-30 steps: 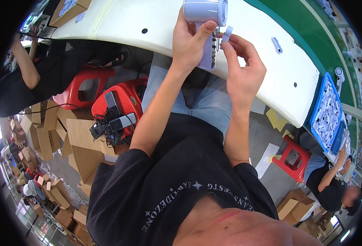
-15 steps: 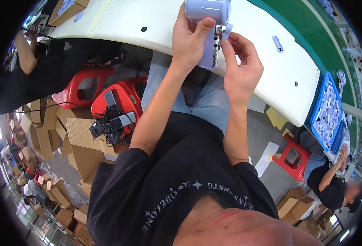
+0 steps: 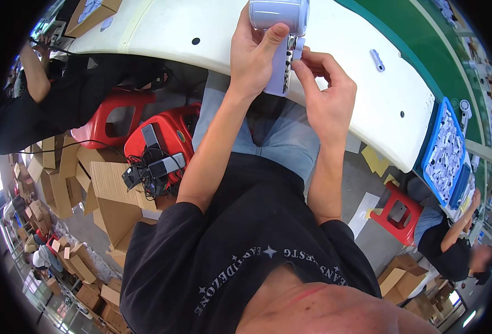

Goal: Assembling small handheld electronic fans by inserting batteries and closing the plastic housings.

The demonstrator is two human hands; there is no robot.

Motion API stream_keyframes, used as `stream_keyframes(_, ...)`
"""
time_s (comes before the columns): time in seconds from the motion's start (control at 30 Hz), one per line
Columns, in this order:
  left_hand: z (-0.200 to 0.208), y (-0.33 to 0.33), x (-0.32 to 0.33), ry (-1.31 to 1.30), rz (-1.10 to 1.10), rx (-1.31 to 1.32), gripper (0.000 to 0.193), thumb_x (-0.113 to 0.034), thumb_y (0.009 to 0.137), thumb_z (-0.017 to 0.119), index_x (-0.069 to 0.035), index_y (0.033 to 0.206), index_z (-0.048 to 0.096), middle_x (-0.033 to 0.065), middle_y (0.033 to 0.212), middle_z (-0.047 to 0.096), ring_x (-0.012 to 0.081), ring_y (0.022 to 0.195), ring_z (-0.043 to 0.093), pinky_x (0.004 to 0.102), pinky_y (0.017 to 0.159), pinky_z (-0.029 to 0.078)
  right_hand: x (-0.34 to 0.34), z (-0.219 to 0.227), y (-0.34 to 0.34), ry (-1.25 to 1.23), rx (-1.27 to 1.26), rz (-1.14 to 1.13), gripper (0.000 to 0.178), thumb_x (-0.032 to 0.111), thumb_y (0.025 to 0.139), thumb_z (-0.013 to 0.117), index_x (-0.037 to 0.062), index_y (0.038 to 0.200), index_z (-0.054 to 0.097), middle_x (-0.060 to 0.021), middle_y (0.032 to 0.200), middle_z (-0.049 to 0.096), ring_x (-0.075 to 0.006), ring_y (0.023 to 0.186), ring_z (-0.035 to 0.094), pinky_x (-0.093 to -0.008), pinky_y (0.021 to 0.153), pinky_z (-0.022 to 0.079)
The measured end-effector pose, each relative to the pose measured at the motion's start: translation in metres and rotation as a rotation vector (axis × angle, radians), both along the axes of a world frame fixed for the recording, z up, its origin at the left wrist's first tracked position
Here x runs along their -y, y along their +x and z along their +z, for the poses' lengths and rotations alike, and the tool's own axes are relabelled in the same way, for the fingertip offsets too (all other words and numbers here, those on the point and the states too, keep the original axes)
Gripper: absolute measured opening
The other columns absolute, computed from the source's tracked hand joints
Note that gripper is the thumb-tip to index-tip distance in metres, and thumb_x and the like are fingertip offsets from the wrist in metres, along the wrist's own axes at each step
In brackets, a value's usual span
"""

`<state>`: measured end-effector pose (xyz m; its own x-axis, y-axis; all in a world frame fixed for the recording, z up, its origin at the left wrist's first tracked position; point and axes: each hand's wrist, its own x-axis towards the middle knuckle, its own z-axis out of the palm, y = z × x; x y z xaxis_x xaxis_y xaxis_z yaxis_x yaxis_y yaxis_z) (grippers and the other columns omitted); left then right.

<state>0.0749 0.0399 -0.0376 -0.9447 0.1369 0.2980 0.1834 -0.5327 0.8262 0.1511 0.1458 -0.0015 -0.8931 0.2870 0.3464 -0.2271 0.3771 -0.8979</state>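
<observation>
My left hand (image 3: 252, 62) is wrapped round a lavender handheld device (image 3: 279, 15) with a drum-shaped head and a straight handle. The handle's right side shows small dark and metallic parts along its length. At that side, my right hand (image 3: 326, 83) is closed with thumb and fingertips on a small lavender piece (image 3: 298, 49) that stands against the handle just below the head. Whether the piece is fixed to the handle I cannot tell. A loose lavender part (image 3: 377, 60), long and with rounded ends, lies on the white table (image 3: 201, 67) to the right.
A blue tray (image 3: 426, 158) full of lavender and white parts stands at the table's right end. Red stools (image 3: 162, 129) hold cables and grey boxes on my left. Cardboard boxes (image 3: 112, 195) crowd the floor there. Co-workers sit at both sides.
Both hands and the device have shifted slightly left. The small lavender piece now stands closer and more upright against the handle, and my right fingertips have moved down along it.
</observation>
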Motion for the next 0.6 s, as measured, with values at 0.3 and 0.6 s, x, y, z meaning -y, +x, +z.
stream_keyframes(0.3, 0.035, 0.014, 0.001, -0.312, 0.240, -0.159, 0.065, -0.001, 0.079, 0.068, 0.002, 0.133, 0.031, 0.0105, 0.107, 0.054, 0.0158, 0.091, 0.058, 0.0259, 0.077, 0.050, 0.005, 0.012, 0.001, 0.053, 0.010, 0.060, 0.015, 0.004, 0.082, 0.069, -0.0052, 0.093, 0.064, -0.0075, 0.079, 0.066, -0.0123, 0.070, 0.057, -0.0258, 0.069, 0.047)
stream_keyframes(0.6, 0.019, 0.002, 0.016, -0.085, -0.055, 0.110, 0.053, -0.004, 0.077, 0.068, 0.001, 0.122, 0.040, 0.0107, 0.098, 0.057, 0.0182, 0.079, 0.061, 0.0300, 0.071, 0.052, 0.019, 0.006, 0.000, 0.139, -0.138, 0.004, 0.021, 0.007, 0.079, 0.071, -0.0013, 0.095, 0.060, -0.0118, 0.086, 0.062, -0.0219, 0.065, 0.060, -0.0311, 0.060, 0.048)
